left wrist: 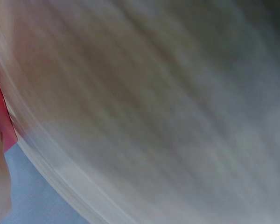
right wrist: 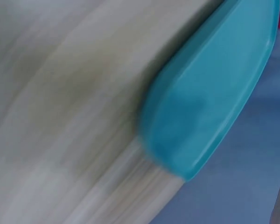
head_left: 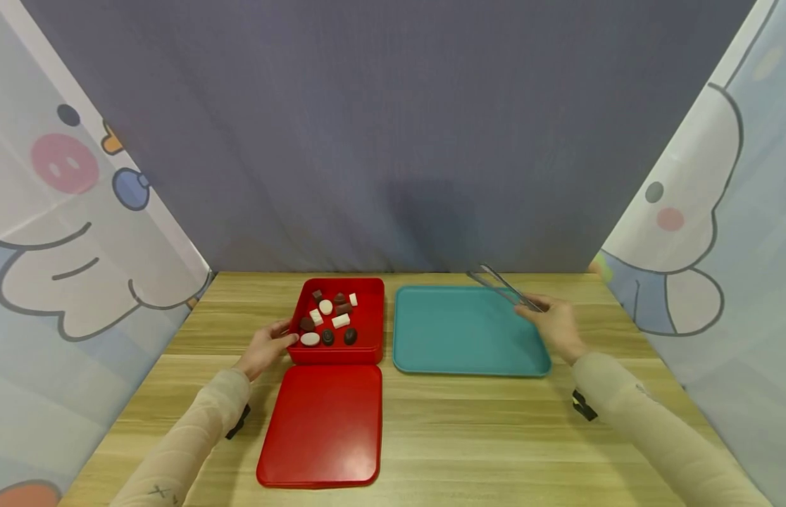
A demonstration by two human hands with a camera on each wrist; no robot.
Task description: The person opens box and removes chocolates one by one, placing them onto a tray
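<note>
Right now the right hand [head_left: 558, 325] pinches the near end of the tongs [head_left: 503, 287], fingers curled round the handle; the tips point away and up, raised over the far right corner of the teal tray [head_left: 431, 338]. Tips look close together, but how far apart they stand cannot be told.

Left hand [head_left: 266, 346]: fingers loosely curved against the left wall of the red box [head_left: 374, 317], thumb at the rim. Firm grip or mere touch: cannot tell. Both wrist views are motion-blurred, no help.

Box holds about 10 chocolates [head_left: 332, 318], dark and white, mixed shapes, lying loose and near one another. Red lid [head_left: 323, 422] lies flat on the table [head_left: 494, 436], just in front of the box. Tray sits just right of the box.

Risks, as judged:
- Small, smooth pieces; tong tips may slip and a piece could drop on the table between box and tray.
- Crowded pieces; tips may nudge neighbours or catch 2 at once.
- Handle held at its far end gives weak control; too hard a squeeze could flick a piece out.
- Box may slide if the left hand only rests on it.
</note>
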